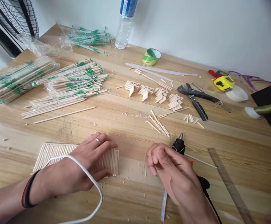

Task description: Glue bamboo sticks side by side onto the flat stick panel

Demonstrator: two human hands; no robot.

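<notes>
My left hand (88, 165) lies across a flat panel of side-by-side wooden sticks (56, 154), fingers apart, fingertips near its far edge and thumb near its close edge. A white cord (99, 191) loops over the left wrist. To the right, my right hand (173, 174) is closed with thumb and fingers together; anything between them is too small or hidden to make out. Behind it lies a black glue gun (179, 144), partly covered by the hand. A clear glue stick (164, 205) shows below the right hand.
Wrapped chopsticks (77, 79) lie at left. Small stepped stick pieces (145, 91), loose cut sticks (159, 123), black-handled cutters (196, 96), green tape (151, 57), a water bottle (123, 31), a ruler (229, 183) and a yellow tape measure (223, 83) surround the work area.
</notes>
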